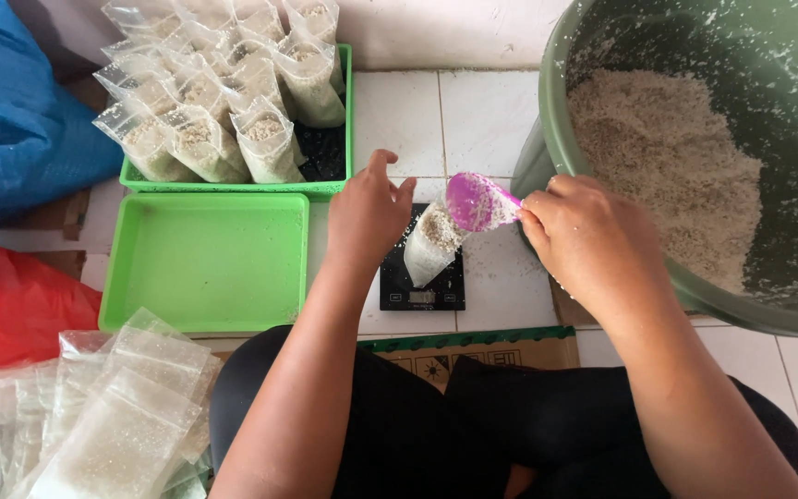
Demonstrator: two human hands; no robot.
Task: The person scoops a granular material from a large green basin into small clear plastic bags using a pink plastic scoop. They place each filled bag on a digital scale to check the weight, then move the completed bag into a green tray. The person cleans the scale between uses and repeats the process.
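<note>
My right hand (579, 236) grips a purple scoop (473, 200) tipped over the mouth of a clear plastic bag (429, 249) partly filled with pale grain. The bag stands on a small black digital scale (422, 288) on the white tiled floor. My left hand (367, 212) holds the bag's top edge from the left. A big green tub (547, 139) with a heap of the same grain (667, 157) sits just right of my right hand.
A green tray (207, 263) lies left of the scale. Behind it another green tray (325, 157) holds several filled bags. A stack of clear unfilled bags (103, 416) lies at lower left, beside red plastic (2, 314). Blue plastic (11, 111) sits at upper left.
</note>
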